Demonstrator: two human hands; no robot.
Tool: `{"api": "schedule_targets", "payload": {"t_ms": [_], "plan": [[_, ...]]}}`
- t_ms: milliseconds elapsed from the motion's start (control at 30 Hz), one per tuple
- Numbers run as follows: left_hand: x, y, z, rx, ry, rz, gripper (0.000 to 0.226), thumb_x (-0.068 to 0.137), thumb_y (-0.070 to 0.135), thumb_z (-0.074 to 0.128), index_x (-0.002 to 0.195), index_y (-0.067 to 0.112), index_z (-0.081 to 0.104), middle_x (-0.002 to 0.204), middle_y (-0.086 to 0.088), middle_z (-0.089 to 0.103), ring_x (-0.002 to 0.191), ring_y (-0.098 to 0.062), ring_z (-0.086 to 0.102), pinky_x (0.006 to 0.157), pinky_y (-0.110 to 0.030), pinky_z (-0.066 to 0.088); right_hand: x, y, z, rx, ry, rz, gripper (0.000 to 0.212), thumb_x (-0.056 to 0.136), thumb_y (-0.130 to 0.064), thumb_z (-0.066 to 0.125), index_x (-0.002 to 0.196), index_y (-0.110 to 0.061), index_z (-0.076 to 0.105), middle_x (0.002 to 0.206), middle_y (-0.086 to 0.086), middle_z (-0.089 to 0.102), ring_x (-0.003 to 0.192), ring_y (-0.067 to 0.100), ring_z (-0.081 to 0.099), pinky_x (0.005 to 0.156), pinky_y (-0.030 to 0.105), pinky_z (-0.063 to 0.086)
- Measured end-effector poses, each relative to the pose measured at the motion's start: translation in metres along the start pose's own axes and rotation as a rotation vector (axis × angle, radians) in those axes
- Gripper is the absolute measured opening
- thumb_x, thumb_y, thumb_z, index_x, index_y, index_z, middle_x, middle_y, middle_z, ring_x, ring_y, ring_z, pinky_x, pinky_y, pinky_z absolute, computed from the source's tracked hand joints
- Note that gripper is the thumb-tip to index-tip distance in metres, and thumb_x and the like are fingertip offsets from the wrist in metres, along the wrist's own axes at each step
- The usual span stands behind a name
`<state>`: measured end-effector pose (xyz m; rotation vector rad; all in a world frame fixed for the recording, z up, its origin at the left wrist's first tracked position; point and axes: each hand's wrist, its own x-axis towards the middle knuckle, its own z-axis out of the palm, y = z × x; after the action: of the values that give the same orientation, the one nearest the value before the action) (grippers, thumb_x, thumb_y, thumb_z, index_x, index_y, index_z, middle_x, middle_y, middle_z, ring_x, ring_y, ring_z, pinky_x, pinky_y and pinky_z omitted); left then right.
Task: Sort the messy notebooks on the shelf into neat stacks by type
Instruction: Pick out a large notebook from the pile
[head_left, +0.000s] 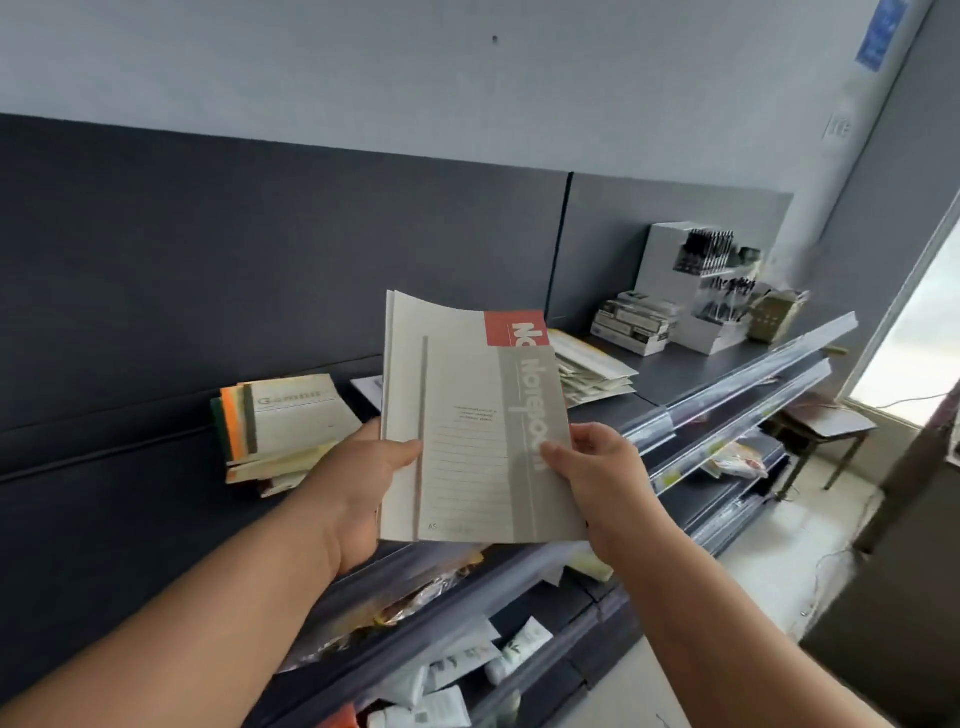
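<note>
Both hands hold up a thin batch of grey notebooks (467, 426) with a red corner block, above the dark shelf (701, 369). My left hand (358, 483) grips the batch's left edge, thumb on the cover. My right hand (597, 467) grips its right edge, thumb across the grey title strip. On the shelf to the left lies an untidy pile of cream notebooks (280, 421) with green and orange spines. Behind the held batch on the right lies a loose heap of pale notebooks (592, 369).
Further right on the shelf stand a stack of small boxes (634, 319), a white pen display (701, 280) and a brown box (774, 314). Lower shelves (737, 452) hold packets and tubes (467, 670). A small table (826, 426) stands on the floor at the right.
</note>
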<state>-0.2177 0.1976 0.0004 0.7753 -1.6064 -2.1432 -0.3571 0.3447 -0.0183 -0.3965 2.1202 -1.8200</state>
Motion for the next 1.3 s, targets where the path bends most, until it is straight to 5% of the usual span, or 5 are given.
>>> {"api": "schedule_targets", "payload": {"t_ms": [333, 467, 633, 833, 1300], "plan": [[0.069, -0.019, 0.137, 0.113, 0.055, 0.072, 0.025, 0.094, 0.003, 0.048, 0.106, 0.018, 0.064, 0.096, -0.003, 0.074, 0.091, -0.026, 0.068, 0.079, -0.043, 0.057, 0.079, 0.012, -0.119, -0.025, 0.133, -0.009, 0.012, 0.089, -0.018, 0.066, 0.101, -0.017, 0.067, 0.089, 0.004, 0.072, 0.078, 0.023, 0.07, 0.071, 0.043, 0.06], [0.11, -0.015, 0.167, 0.18, 0.016, 0.146, 0.028, 0.095, 0.002, 0.046, 0.104, 0.023, 0.063, 0.094, 0.005, 0.072, 0.088, -0.014, 0.067, 0.065, -0.026, 0.052, 0.115, 0.011, -0.139, 0.018, 0.179, 0.0, 0.009, 0.09, -0.015, 0.066, 0.099, -0.016, 0.066, 0.09, 0.006, 0.071, 0.079, 0.024, 0.07, 0.072, 0.044, 0.06], [0.174, -0.002, 0.189, 0.206, 0.013, 0.196, 0.034, 0.096, 0.005, 0.047, 0.122, 0.024, 0.06, 0.108, 0.003, 0.069, 0.103, -0.02, 0.062, 0.094, -0.044, 0.05, 0.176, 0.0, -0.152, 0.009, 0.205, -0.03, 0.011, 0.09, -0.016, 0.065, 0.101, -0.017, 0.064, 0.094, 0.005, 0.071, 0.079, 0.021, 0.069, 0.064, 0.037, 0.059], [0.239, 0.015, 0.201, 0.188, 0.043, 0.19, 0.028, 0.094, 0.004, 0.051, 0.107, 0.024, 0.065, 0.102, 0.0, 0.072, 0.097, -0.023, 0.066, 0.088, -0.048, 0.053, 0.248, -0.009, -0.159, 0.019, 0.155, -0.047, 0.013, 0.091, -0.017, 0.066, 0.104, -0.019, 0.063, 0.093, 0.0, 0.07, 0.08, 0.02, 0.069, 0.063, 0.036, 0.059], [0.283, 0.027, 0.2, 0.056, 0.61, 0.237, 0.028, 0.097, 0.003, 0.05, 0.11, 0.027, 0.058, 0.096, 0.004, 0.066, 0.085, -0.017, 0.062, 0.062, -0.032, 0.05, 0.443, 0.0, -0.151, -0.058, -0.248, -0.03, 0.007, 0.09, -0.011, 0.065, 0.095, -0.014, 0.067, 0.088, 0.004, 0.072, 0.073, 0.02, 0.066, 0.066, 0.033, 0.056]]}}
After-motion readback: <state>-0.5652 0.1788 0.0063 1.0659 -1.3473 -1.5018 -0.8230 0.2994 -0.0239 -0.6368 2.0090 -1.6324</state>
